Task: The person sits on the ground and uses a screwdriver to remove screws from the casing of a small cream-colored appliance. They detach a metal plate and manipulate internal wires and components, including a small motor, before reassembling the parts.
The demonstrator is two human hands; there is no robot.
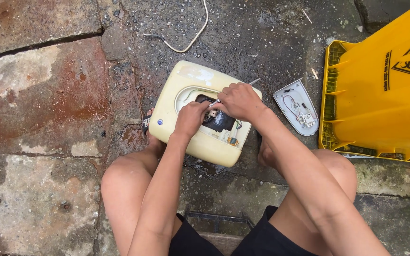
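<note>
A cream-coloured appliance casing lies on wet ground between my knees, its opening showing a dark part and small wires. My left hand rests with curled fingers on the inside parts at the opening. My right hand grips a thin metal tool, a screwdriver by its look, with the tip pointed into the opening beside my left fingers.
A grey removed cover with wires and a small switch lies right of the casing. A yellow plastic bin lies tipped at the far right. A pale cable curls on the wet stone beyond. A stool edge shows under me.
</note>
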